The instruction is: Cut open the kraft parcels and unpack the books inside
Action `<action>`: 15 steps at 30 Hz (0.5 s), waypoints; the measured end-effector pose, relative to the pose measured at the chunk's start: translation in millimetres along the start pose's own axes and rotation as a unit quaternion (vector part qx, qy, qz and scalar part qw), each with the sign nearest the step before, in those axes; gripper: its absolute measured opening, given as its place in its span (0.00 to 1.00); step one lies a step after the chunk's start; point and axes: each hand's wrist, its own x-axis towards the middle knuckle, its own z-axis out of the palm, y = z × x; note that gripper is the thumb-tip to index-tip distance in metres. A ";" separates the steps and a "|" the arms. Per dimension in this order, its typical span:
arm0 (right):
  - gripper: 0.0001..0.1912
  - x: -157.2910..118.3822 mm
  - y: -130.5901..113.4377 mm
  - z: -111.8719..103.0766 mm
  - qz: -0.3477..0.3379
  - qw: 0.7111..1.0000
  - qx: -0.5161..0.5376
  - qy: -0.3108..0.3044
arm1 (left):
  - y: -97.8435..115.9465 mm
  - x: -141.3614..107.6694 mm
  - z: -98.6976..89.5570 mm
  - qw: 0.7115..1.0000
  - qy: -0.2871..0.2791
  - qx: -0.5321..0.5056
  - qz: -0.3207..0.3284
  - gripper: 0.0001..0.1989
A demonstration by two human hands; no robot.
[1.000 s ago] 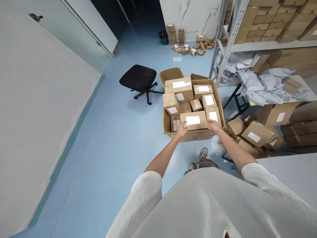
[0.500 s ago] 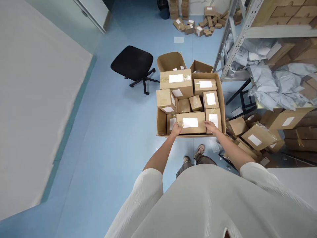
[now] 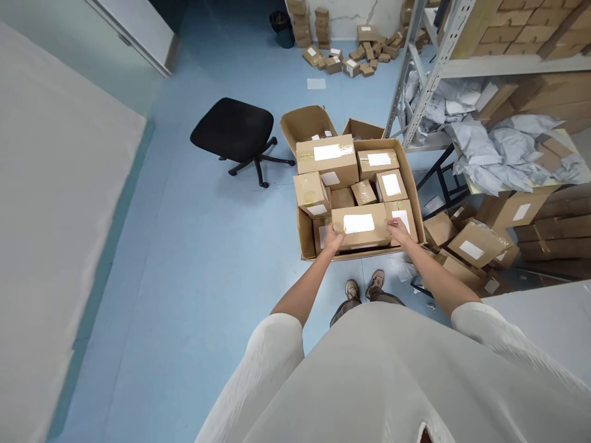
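A long cardboard box (image 3: 361, 239) with a white label lies at the near side of a large open carton (image 3: 305, 237). My left hand (image 3: 333, 237) grips its left end, thumb on top. At its right end my right hand (image 3: 398, 230) holds the edge with closed fingers. Several smaller labelled boxes fill the carton around it: a wide taped box (image 3: 327, 161) at the back left, a cube-like box (image 3: 311, 194) in front of that, and a small box (image 3: 363, 192) in the middle. The undersides of my fingers are hidden.
A black office chair (image 3: 233, 130) stands left of the carton. To the right are a metal shelf (image 3: 438, 80), a table with grey mailing bags (image 3: 517, 151) and a heap of boxes (image 3: 473, 243) on the floor. More small boxes (image 3: 351, 66) lie by the far wall.
The long box has tipped a little, its near side now showing more, with both hands still on its ends. The whole view has shifted slightly, the chair and shelf moving left in it.
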 end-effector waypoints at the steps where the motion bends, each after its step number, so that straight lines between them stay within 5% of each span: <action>1: 0.20 -1.2 -4.1 -0.3 0.001 1.000 0.016 0.012 | 4.4 -1.9 -4.2 1.000 -0.001 -0.001 0.013 0.43; 9: 0.23 -21.0 -41.6 -18.3 -0.043 0.988 0.107 0.103 | 60.0 -12.0 -20.4 0.985 0.049 -0.032 0.164 0.34; 15: 0.22 -53.6 -55.3 -59.1 -0.090 0.974 0.118 0.173 | 95.2 -23.3 2.3 0.966 0.000 -0.053 0.255 0.36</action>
